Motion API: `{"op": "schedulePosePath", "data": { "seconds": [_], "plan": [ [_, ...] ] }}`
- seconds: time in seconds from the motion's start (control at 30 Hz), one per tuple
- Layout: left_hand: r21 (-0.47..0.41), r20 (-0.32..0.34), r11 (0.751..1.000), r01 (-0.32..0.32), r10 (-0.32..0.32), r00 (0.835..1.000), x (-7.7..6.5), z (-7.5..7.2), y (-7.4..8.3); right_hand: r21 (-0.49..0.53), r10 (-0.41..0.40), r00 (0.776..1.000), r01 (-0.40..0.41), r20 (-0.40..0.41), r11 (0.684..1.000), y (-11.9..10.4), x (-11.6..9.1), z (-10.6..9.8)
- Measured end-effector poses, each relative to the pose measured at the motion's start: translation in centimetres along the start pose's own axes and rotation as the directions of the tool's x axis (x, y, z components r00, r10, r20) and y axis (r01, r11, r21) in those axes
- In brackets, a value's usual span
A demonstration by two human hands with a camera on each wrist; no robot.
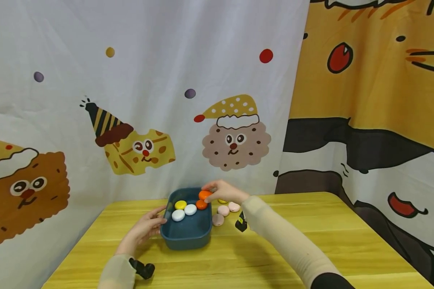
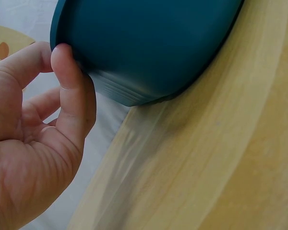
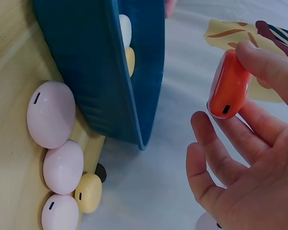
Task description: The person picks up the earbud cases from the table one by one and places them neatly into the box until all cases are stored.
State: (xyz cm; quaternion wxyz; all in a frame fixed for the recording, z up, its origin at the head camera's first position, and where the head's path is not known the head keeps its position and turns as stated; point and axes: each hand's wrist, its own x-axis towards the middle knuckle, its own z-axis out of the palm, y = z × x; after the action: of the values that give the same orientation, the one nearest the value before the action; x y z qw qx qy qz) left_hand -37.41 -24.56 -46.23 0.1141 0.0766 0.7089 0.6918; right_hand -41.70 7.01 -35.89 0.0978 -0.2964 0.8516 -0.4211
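In the head view, my right hand [image 1: 222, 192] pinches an orange pebble-shaped case [image 1: 204, 194] over the far right corner of a dark blue bin [image 1: 188, 243]. The right wrist view shows this orange case [image 3: 233, 81] between thumb and fingers, a small dark slot at its end. My left hand [image 1: 146, 228] holds the bin's left side, the thumb [image 2: 67, 67] against its rim in the left wrist view. Inside the bin lie a yellow case [image 1: 180, 204], a white case [image 1: 178, 215], another white case [image 1: 190, 209] and a second orange case [image 1: 201, 205].
Pink cases [image 1: 218, 219] lie on the wooden table [image 1: 246, 257], right of the bin, with a yellow case [image 3: 88, 193] beside them. A printed curtain [image 1: 148, 80] hangs directly behind the table's far edge.
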Motion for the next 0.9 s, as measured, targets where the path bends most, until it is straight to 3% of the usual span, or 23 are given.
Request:
{"op": "schedulePosePath", "data": {
  "seconds": [0.4,0.63,0.9],
  "plan": [
    [-0.01,0.0,1.0,-0.01,0.01,1.0,-0.1,0.0,-0.2,-0.056,-0.039,0.999,0.04,0.021,0.998,1.1,1.6,1.5],
    [-0.005,0.008,1.0,-0.013,0.013,1.0,0.1,0.0,-0.4,-0.037,-0.014,1.0,0.014,0.008,0.999,1.1,2.0,1.9],
    [-0.001,-0.022,1.0,-0.001,0.001,1.0,0.0,0.1,-0.3,-0.09,-0.013,1.0,0.013,0.0,0.996,1.7,2.5,2.4]
  ]
}}
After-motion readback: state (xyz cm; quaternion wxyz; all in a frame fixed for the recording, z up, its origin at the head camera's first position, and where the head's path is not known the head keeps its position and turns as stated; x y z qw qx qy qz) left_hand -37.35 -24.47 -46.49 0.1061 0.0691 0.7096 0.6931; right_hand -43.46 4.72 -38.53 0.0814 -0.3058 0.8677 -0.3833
